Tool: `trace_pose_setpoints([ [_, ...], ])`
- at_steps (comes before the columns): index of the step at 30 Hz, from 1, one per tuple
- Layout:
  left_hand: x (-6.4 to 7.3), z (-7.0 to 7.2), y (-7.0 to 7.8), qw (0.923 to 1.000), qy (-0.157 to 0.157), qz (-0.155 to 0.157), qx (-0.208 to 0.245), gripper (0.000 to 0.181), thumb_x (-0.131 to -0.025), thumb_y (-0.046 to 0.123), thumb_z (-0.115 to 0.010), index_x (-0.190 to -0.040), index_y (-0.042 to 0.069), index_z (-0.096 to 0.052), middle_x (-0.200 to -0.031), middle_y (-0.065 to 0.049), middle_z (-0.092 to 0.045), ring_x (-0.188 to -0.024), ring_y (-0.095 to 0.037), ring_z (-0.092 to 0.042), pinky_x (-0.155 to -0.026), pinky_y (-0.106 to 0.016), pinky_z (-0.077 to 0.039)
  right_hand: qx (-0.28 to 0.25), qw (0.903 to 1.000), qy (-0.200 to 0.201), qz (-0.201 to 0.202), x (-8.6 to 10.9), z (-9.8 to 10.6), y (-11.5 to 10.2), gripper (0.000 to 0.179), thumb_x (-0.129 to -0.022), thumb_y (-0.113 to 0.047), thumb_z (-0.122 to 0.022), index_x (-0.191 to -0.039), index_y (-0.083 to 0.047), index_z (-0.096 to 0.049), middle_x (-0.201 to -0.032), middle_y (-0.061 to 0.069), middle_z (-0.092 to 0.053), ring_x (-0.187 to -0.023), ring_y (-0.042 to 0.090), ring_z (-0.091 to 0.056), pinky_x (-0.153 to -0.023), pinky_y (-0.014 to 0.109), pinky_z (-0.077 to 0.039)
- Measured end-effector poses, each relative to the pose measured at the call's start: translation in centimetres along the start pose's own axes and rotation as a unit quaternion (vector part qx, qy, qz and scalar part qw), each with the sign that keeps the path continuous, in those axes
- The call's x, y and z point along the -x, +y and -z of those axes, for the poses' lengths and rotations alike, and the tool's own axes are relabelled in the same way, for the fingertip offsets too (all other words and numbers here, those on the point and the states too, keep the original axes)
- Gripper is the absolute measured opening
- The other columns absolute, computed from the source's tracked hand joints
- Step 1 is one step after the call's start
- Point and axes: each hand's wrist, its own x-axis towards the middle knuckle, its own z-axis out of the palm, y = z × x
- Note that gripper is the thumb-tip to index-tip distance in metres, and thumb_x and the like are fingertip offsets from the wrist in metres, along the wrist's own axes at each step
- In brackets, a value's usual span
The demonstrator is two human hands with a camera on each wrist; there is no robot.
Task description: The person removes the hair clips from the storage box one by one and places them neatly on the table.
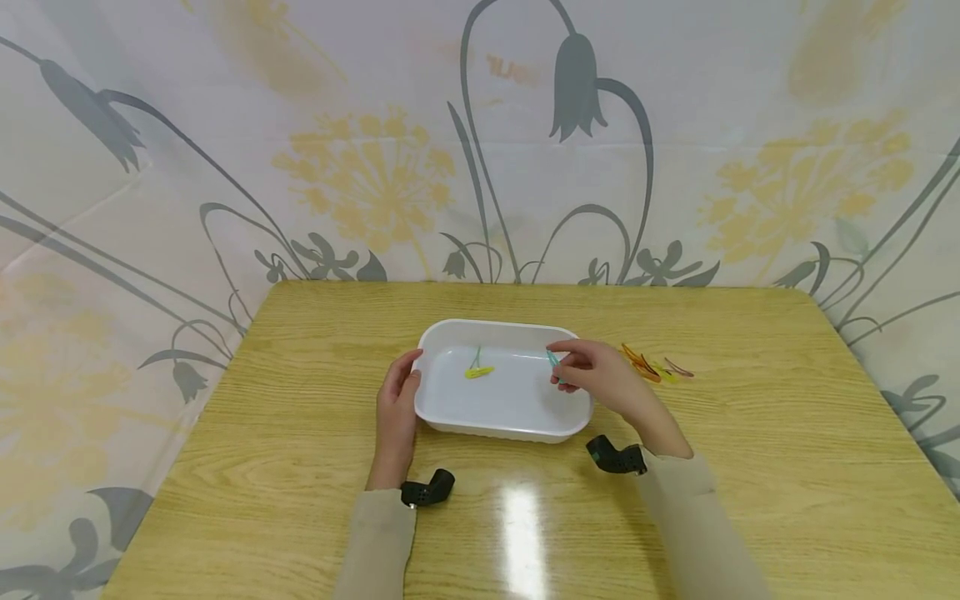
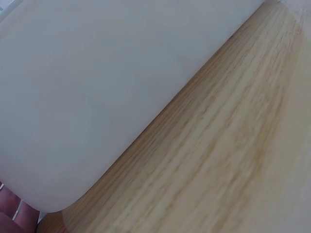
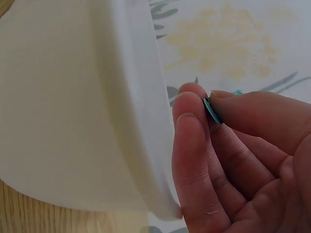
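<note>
Between the thumb and fingertips of my right hand (image 1: 596, 373) is a teal snap hair clip (image 3: 213, 111), pinched over the right end of a white dish (image 1: 504, 423). My left hand (image 1: 395, 412) rests against the dish's left end, fingertips and thumb right at the rim. Inside the dish lie a yellow hair clip (image 1: 479, 372) and a pale green hair clip (image 1: 476, 358), close together left of the middle. The left wrist view mostly shows the dish's outer wall (image 2: 107, 87), with a few fingers (image 2: 24, 216) at its lower corner.
To the right of the dish, several hair clips (image 1: 641, 365) in orange and yellow lie in a loose group on the wooden table (image 1: 787, 417), with a pinkish clip (image 1: 679, 367) at its right. A flower-patterned cloth (image 1: 510, 183) hangs behind the table.
</note>
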Motion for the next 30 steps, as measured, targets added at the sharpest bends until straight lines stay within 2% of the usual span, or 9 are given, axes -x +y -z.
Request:
trace_pose_setpoints([
  [7, 0.0, 0.1, 0.0, 1.0000, -0.002, -0.002, -0.002, 0.030, -0.094, 0.027, -0.045, -0.121, 0.018, -0.053, -0.130, 0.008, -0.044, -0.119, -0.009, -0.040, -0.096, -0.032, -0.036, -0.001, 0.9993, 0.036, -0.013, 0.9, 0.6, 0.2, 0.038, -0.087, -0.019, -0.059, -0.120, -0.002, -0.052, -0.092, 0.017, -0.063, -0.083, 0.032, -0.060, -0.072, 0.036, -0.051],
  [12, 0.1, 0.1, 0.3, 1.0000, -0.002, 0.005, -0.003, 0.029, -0.094, 0.024, -0.044, -0.121, 0.018, -0.053, -0.129, 0.008, -0.045, -0.118, -0.008, -0.041, -0.096, -0.031, -0.036, -0.004, 0.9984, 0.055, -0.008, 1.5, 1.4, 0.8, 0.035, -0.087, -0.018, -0.058, -0.119, -0.003, -0.052, -0.091, 0.016, -0.061, -0.083, 0.031, -0.059, -0.073, 0.041, -0.051],
  [15, 0.2, 0.0, 0.7, 0.9999, -0.006, 0.012, 0.003, 0.030, -0.094, 0.021, -0.044, -0.122, 0.015, -0.053, -0.129, 0.007, -0.044, -0.119, -0.009, -0.041, -0.097, -0.031, -0.036, -0.001, 0.9982, 0.060, -0.001, 1.8, 1.8, 1.4, 0.033, -0.088, -0.016, -0.057, -0.118, -0.002, -0.052, -0.091, 0.016, -0.059, -0.083, 0.030, -0.059, -0.075, 0.045, -0.049],
  [22, 0.8, -0.4, 2.1, 0.9998, -0.009, 0.013, -0.007, 0.031, -0.095, 0.017, -0.042, -0.124, 0.011, -0.051, -0.131, 0.005, -0.043, -0.120, -0.010, -0.039, -0.097, -0.030, -0.035, 0.021, 0.9972, 0.070, 0.014, 2.2, 2.8, 2.2, 0.032, -0.089, -0.018, -0.055, -0.119, -0.005, -0.052, -0.094, 0.014, -0.058, -0.087, 0.035, -0.057, -0.076, 0.044, -0.049],
  [30, -0.1, 0.2, -0.2, 1.0000, -0.004, -0.003, -0.006, 0.029, -0.094, 0.026, -0.045, -0.121, 0.020, -0.053, -0.129, 0.010, -0.044, -0.118, -0.007, -0.041, -0.096, -0.031, -0.036, 0.062, 0.9919, 0.111, 0.010, 2.5, 3.9, 2.7, 0.028, -0.090, -0.016, -0.053, -0.117, -0.009, -0.054, -0.095, 0.017, -0.058, -0.085, 0.031, -0.058, -0.076, 0.043, -0.048],
])
